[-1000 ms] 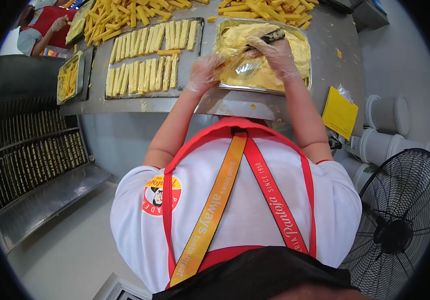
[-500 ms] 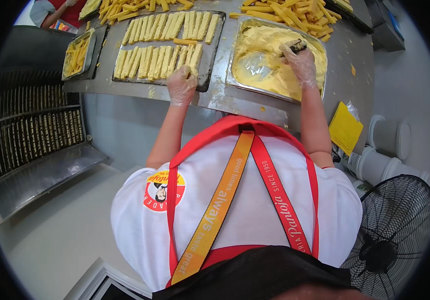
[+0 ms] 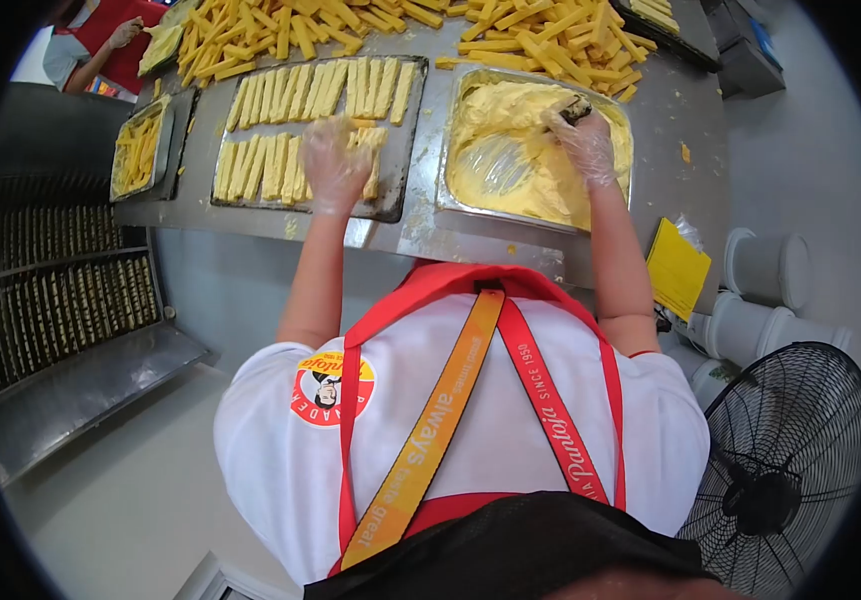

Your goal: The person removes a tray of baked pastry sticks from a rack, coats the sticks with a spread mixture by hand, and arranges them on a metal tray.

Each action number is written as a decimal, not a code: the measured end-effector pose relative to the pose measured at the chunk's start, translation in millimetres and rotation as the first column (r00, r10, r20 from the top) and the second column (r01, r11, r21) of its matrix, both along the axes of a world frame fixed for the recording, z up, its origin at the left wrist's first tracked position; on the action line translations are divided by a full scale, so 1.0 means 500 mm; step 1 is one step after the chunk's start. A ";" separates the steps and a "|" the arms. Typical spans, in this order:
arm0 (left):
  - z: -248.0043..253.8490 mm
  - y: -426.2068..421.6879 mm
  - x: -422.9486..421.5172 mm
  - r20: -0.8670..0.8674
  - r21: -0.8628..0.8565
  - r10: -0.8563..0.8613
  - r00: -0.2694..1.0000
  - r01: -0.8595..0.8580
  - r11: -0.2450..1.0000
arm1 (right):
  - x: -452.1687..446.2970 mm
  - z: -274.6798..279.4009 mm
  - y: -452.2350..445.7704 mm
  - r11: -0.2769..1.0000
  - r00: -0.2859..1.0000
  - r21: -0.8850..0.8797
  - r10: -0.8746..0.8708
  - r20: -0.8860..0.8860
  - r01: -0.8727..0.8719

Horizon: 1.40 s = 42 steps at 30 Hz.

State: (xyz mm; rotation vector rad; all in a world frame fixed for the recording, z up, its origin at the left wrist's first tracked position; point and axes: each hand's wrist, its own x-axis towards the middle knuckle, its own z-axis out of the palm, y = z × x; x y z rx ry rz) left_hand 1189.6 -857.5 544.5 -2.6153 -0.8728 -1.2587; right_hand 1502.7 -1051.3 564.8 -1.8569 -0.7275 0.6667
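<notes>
My left hand (image 3: pixel 336 172), in a clear glove, is above the lower row of coated sticks (image 3: pixel 270 168) on the dark-edged tray (image 3: pixel 402 150). Its fingers are smeared by motion, and what they touch is hidden. A bare yellow stick shows in part just beyond them. Over the right side of the metal pan (image 3: pixel 442 170), my gloved right hand (image 3: pixel 588 145) is closed around a dark-handled tool (image 3: pixel 574 109). Pale yellow cream (image 3: pixel 495 120) lies in the pan, with a smeared hollow at its left.
Plain yellow sticks (image 3: pixel 550 40) are heaped beyond the tray and pan. A smaller pan of sticks (image 3: pixel 137 150) stands at left. A co-worker's gloved hand (image 3: pixel 125 33) shows top left. Loaded rack (image 3: pixel 70 300) at left; yellow card (image 3: pixel 677 265), buckets (image 3: pixel 768 268) and fan (image 3: pixel 760 500) at right.
My left hand has gone from the pan to the tray's near edge, then farther over the tray's sticks. My right hand has stayed at the pan with the tool. The view has shifted slightly.
</notes>
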 end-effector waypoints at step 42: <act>0.132 0.046 0.235 0.373 -0.846 -0.339 0.864 0.467 0.258 | -0.052 -0.025 -0.073 0.884 0.889 -0.131 0.457 0.037 -0.449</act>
